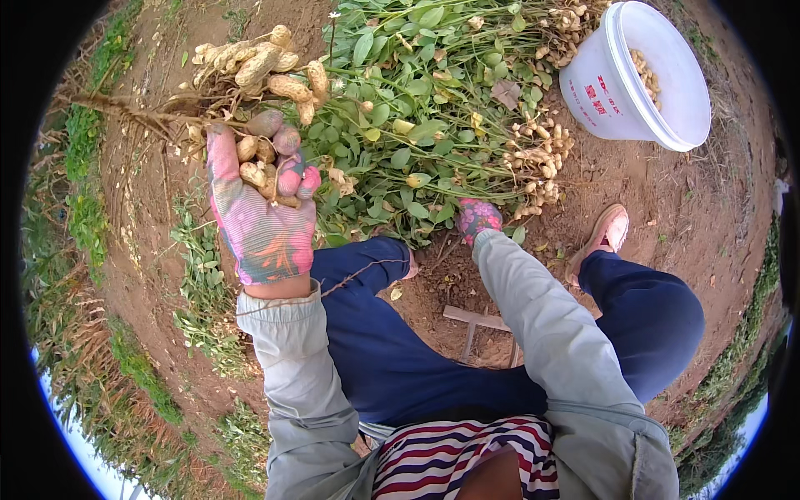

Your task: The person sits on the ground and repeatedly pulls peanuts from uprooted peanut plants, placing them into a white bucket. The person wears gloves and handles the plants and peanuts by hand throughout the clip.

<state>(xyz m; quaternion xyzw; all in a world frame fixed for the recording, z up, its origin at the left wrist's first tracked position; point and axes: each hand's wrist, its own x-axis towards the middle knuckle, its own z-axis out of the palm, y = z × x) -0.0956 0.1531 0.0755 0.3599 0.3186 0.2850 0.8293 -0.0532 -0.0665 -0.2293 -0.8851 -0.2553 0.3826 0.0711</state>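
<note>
My left hand (265, 212), in a pink and grey patterned knit glove, is palm up. Its fingers are curled around several peanuts in their shells (259, 159). Just beyond the fingertips is a larger cluster of peanuts (256, 62), among thin brown roots (134, 112) that stretch to the left. My right hand (478, 220), in a grey glove with pink flowers, is low at the near edge of a heap of leafy peanut plants (400, 137). Leaves and stems hide its fingers, so its grip cannot be made out. Pods on the heap's right end (540, 162) lie close to it.
A white plastic bucket (603, 94) with red print, tilted in view, holds some peanuts (645, 78) at the upper right. A small wooden stool frame (478, 317) shows between my legs. My shoe (600, 240) is on the brown soil (675, 206). Uprooted greenery (206, 281) lies left.
</note>
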